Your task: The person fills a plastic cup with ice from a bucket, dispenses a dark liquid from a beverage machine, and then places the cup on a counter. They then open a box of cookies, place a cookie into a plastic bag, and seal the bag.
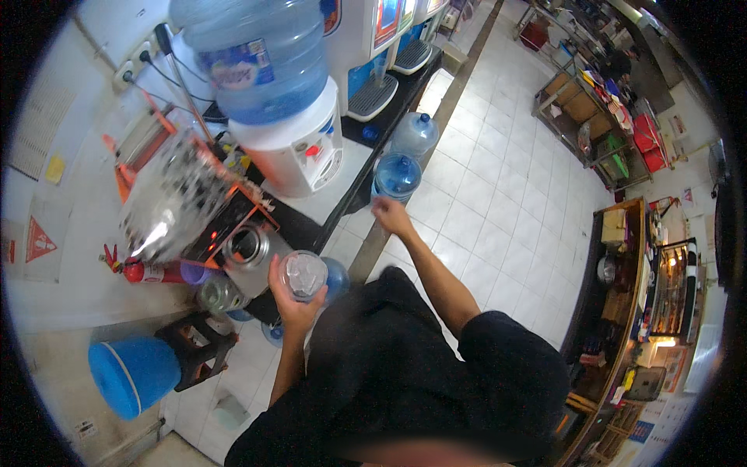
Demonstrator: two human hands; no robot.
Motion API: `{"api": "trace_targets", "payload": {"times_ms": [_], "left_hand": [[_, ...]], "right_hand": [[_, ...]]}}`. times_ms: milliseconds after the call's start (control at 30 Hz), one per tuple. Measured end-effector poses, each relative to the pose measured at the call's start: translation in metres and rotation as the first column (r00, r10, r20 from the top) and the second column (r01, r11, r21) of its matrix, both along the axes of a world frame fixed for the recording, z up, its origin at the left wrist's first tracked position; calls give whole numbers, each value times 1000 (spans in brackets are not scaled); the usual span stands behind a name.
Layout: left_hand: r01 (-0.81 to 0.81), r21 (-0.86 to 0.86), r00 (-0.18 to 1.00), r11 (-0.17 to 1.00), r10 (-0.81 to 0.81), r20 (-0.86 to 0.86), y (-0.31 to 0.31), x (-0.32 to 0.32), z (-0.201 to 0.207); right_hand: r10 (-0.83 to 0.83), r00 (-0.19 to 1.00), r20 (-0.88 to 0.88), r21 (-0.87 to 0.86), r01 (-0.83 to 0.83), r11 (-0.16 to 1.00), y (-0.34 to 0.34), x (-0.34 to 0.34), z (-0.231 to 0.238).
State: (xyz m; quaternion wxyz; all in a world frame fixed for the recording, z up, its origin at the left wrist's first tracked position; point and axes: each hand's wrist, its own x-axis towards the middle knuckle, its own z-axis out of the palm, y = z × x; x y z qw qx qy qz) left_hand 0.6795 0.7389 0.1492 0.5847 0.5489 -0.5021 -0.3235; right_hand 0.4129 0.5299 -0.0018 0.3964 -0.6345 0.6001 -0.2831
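My left hand (296, 311) is wrapped round a clear plastic cup (303, 275) with ice in it, held in front of the counter's near end. My right hand (394, 217) is out in front with its fingers curled; whether anything is in them cannot be seen. Beyond that hand, on the floor by the counter, stands a blue water jug (398, 176). Just left of the cup is a metal machine with a round ring opening (244, 246). A white water dispenser (288, 159) carrying a large blue bottle (257, 62) stands farther along the counter.
Another water jug (415, 134) stands farther along the counter's side. Drink machines with drip trays (373, 99) line the far counter. A blue bucket (128, 377) and black stool (198, 350) are at lower left. Shelving (595, 124) lies across the tiled floor (498, 202).
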Motion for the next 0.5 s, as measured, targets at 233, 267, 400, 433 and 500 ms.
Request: {"api": "trace_targets", "payload": {"times_ms": [233,267,400,433,500], "left_hand": [[-221,43,975,974,220,23,-83,-87,-20],[-308,57,935,950,291,205,-97,-99,-18],[-512,51,831,858,479,281,-151,-151,-4],[-554,50,828,831,545,132,-166,-167,-3],[-570,87,820,817,559,125,-182,-187,2]], "right_hand": [[-286,951,117,-419,309,854,-308,-26,38],[-281,953,116,-455,303,837,-345,-25,42],[-262,942,208,-401,326,856,-441,-18,32],[-222,944,244,-378,304,875,-454,-19,27],[-140,963,232,-342,216,915,-474,-21,21]]}}
